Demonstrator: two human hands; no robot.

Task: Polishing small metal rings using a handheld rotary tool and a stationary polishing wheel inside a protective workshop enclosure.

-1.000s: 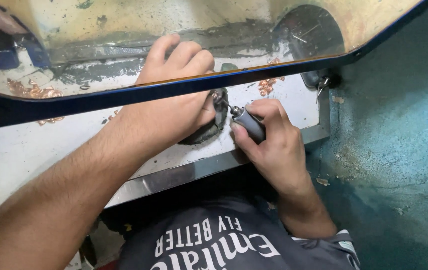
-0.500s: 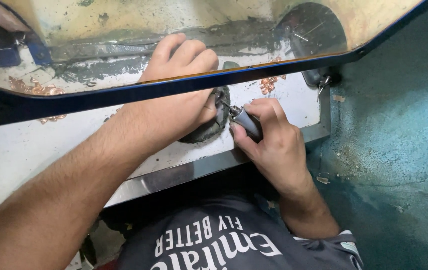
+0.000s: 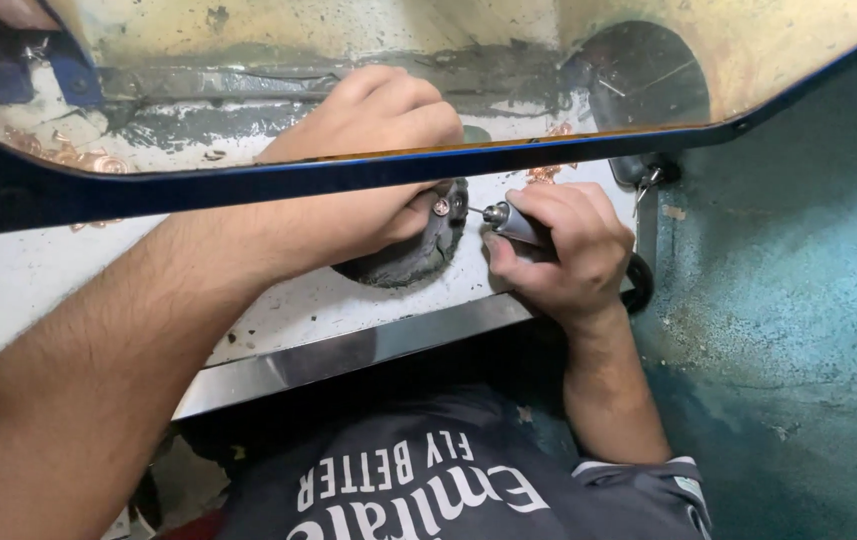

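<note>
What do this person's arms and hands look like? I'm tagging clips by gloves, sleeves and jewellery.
Both are bare. The left hand and the right hand wear no gloves, and no rings or watch show. The left forearm is hairy and uncovered as far as the picture shows. The right forearm is bare down to a short dark grey sleeve with a pale trim line at its edge.

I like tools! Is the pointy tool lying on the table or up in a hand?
In a hand. The right hand grips the grey rotary tool, its tip aimed at the small copper piece.
</note>
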